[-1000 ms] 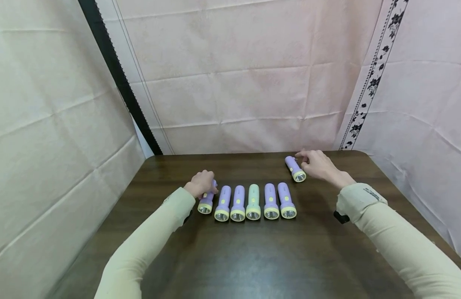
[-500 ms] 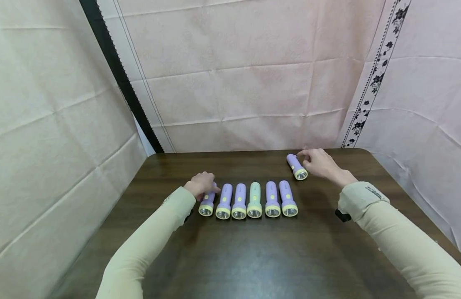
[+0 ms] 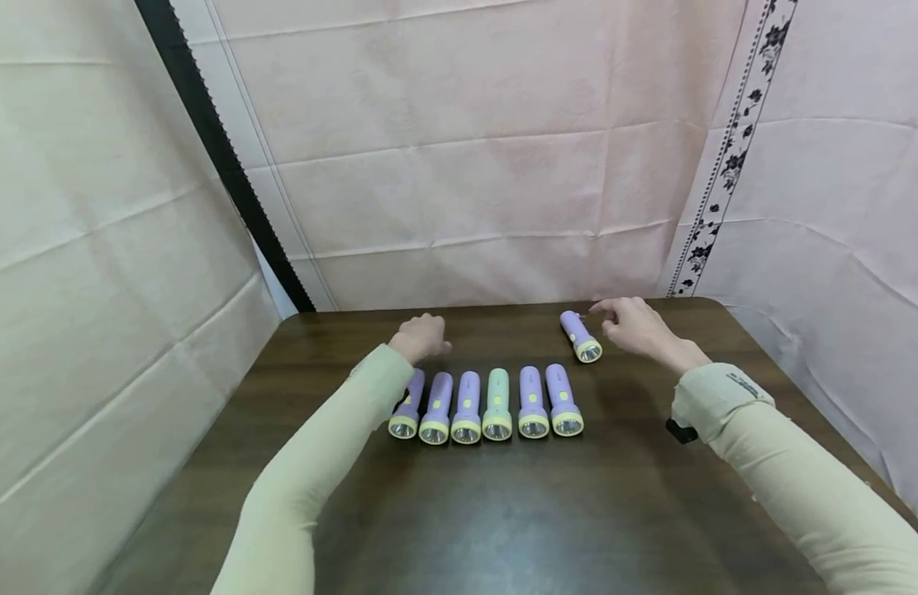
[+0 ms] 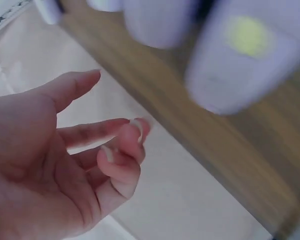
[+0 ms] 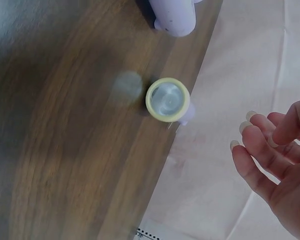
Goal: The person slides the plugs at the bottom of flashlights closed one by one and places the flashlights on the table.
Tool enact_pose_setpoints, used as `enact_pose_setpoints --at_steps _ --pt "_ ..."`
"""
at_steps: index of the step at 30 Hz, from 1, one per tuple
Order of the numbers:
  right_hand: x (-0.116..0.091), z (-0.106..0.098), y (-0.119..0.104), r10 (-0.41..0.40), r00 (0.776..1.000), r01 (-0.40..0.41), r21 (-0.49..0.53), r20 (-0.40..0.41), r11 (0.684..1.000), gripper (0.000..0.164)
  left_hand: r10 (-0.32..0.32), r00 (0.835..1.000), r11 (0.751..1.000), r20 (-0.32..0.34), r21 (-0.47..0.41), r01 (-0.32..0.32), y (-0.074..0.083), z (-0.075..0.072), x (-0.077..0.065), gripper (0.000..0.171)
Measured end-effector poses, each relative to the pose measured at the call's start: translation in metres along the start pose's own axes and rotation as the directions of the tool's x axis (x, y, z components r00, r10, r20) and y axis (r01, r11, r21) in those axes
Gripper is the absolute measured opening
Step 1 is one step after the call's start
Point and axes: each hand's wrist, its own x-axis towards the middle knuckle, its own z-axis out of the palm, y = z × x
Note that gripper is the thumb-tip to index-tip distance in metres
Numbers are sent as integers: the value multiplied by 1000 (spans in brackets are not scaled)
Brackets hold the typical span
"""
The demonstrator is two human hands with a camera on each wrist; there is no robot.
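Note:
A row of flashlights lies on the dark wooden table, lenses toward me. Most are purple with yellow rims, like the leftmost purple flashlight (image 3: 408,405); among them is a mint-green flashlight (image 3: 497,401). My left hand (image 3: 420,337) hovers just beyond the leftmost one, partly covered by its sleeve. In the left wrist view, the left hand (image 4: 65,160) holds nothing, thumb apart and fingers loosely bent. Farther back lies a separate purple flashlight (image 3: 580,336), angled. My right hand (image 3: 631,326) is beside it on the right; in the right wrist view the right hand (image 5: 285,160) has loosely bent fingers around nothing.
The brown wooden table (image 3: 459,512) ends at a far edge just behind the separate flashlight. Pale cloth (image 3: 459,149) hangs behind it and on both sides, with a black strip at left and a floral border at right.
My left hand has let go of the leftmost purple flashlight and moved away from me, beyond the row. My right hand stays beside the separate flashlight. The head view has shifted slightly.

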Motion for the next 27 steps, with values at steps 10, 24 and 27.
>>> enact_pose_setpoints --at_steps 10,24,27 --pt "-6 5 24 25 1000 -25 -7 -3 1000 39 97 994 955 -54 -276 -108 105 12 62 47" --pt "-10 -2 48 77 997 -77 -21 -3 997 39 -28 999 919 -40 -395 10 203 29 114 43" --pt "-11 -2 54 82 997 -82 -18 -8 996 38 -66 996 932 -68 -361 37 217 35 124 42"
